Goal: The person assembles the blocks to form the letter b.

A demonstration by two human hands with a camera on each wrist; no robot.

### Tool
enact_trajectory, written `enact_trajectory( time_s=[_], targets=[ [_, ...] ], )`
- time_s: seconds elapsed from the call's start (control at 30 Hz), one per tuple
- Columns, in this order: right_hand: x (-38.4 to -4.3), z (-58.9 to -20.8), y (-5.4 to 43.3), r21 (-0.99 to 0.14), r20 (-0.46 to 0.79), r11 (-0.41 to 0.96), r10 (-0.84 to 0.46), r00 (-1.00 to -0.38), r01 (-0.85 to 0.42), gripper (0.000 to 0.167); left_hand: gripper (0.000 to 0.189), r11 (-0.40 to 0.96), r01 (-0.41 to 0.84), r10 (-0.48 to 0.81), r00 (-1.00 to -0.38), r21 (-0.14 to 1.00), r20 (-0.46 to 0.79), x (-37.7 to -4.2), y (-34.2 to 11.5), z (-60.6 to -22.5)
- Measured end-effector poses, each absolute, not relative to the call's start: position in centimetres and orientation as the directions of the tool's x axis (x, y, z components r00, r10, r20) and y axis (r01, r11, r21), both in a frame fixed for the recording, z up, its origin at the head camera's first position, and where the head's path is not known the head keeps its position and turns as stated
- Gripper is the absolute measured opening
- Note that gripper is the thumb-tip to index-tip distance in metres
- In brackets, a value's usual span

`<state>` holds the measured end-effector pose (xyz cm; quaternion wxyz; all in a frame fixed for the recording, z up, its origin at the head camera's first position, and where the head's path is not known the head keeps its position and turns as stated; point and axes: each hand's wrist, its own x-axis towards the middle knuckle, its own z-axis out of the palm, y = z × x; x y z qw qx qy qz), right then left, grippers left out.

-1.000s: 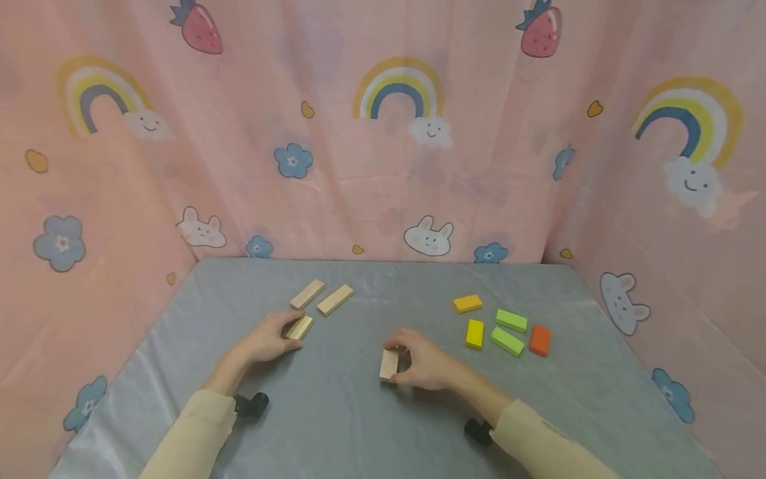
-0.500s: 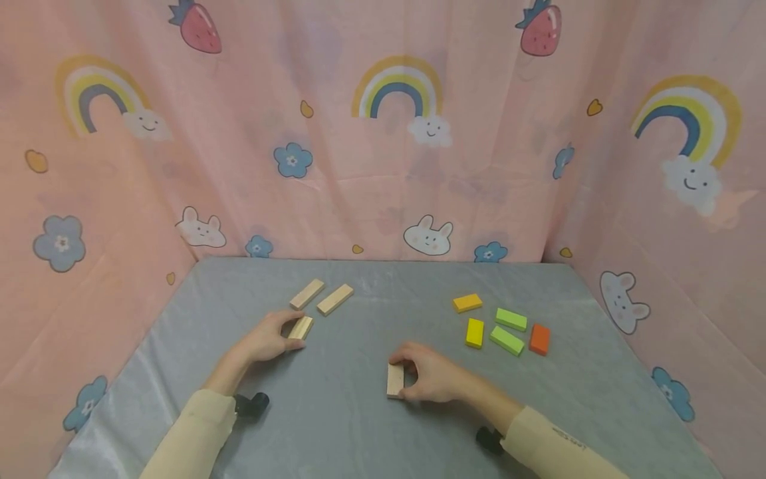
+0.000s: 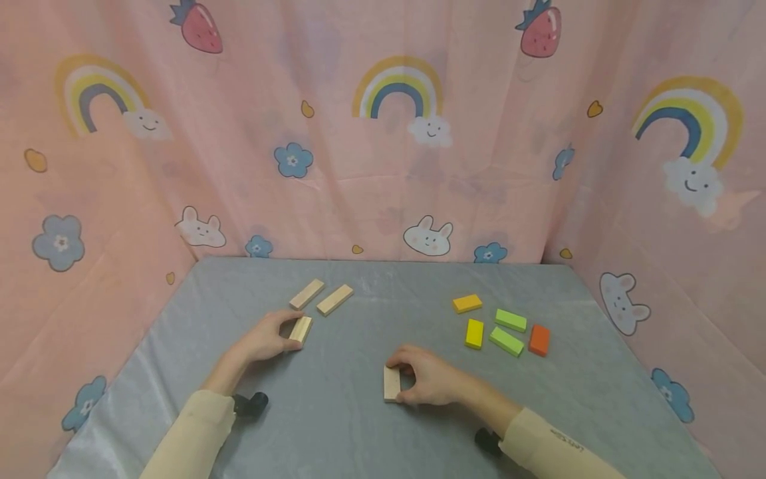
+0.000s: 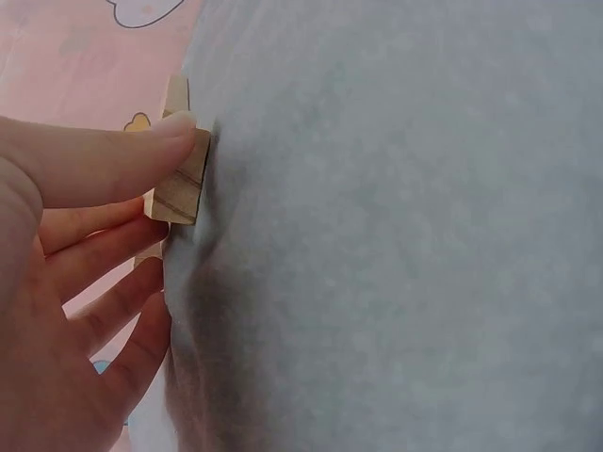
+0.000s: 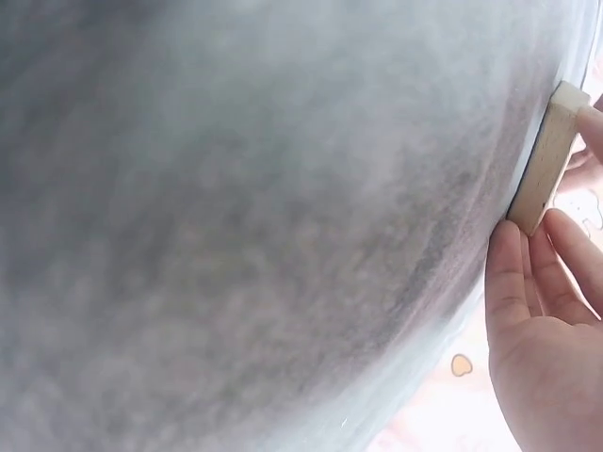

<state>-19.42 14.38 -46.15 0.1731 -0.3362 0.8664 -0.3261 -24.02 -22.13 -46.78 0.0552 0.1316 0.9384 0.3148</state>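
Note:
My left hand pinches a plain wooden block by its two ends, thumb on the near end and fingers at the far one. In the left wrist view the thumb overlaps that block, which lies at the cloth. Near the middle front, my right hand pinches another plain wooden block end to end between thumb and fingers. This block rests along the cloth surface in the right wrist view. Two more bare wooden blocks, a left one and a right one, lie just beyond my left hand.
On the right side lie an orange-yellow block, a yellow block, two green blocks and a red-orange block. Grey cloth covers the table. A pink patterned curtain stands around its back and sides.
My right hand has drawn its wooden block a short way towards me, then shifted it slightly left. My left hand stays in nearly the same spot on its block.

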Motion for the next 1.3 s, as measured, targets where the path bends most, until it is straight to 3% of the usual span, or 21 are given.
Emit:
enact_trajectory(
  time_s=[0.5,1.3],
  targets=[
    [-19.3,-46.0,14.8,-0.664,-0.069,0.582,-0.673,-0.737,-0.469,0.048,0.064,0.757,0.182,0.236,-0.972,0.627,-0.003,-24.3,-21.6,-46.9],
    [-18.8,-46.0,15.2,-0.639,-0.046,0.601,-0.653,-0.756,-0.480,0.043,0.060,0.669,0.308,0.332,-0.938,0.676,0.098,-23.6,-16.9,-46.5]
  ],
)
